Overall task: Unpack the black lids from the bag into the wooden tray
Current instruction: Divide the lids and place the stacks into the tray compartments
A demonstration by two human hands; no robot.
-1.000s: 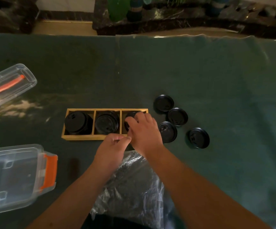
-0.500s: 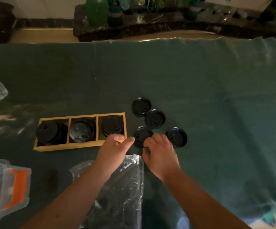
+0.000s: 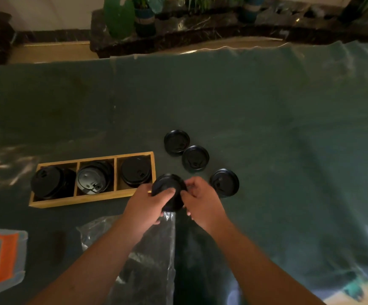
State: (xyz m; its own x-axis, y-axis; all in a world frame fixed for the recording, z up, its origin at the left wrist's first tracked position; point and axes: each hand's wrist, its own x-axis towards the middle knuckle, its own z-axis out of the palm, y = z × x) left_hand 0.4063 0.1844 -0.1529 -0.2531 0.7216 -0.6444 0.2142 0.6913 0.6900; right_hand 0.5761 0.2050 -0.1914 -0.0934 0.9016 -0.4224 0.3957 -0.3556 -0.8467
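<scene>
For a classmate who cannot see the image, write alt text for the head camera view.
Both hands, left hand and right hand, hold one black lid above a green cloth, just right of a wooden tray whose three compartments hold black lids. Three loose lids lie further right, and a clear plastic bag lies between the forearms.

No text, label, brand, number or sign can be read anywhere in this view (the light is dim and the picture soft). The black lids (image 3: 195, 158) carry moulded relief on their tops, but no letters can be made out there. The wooden tray (image 3: 91, 200) has bare, unmarked walls. The clear bag (image 3: 148, 256) shows only glare and creases, no print. The orange-latched container (image 3: 2, 258) at the left edge is too blurred for any marking to be told.
</scene>
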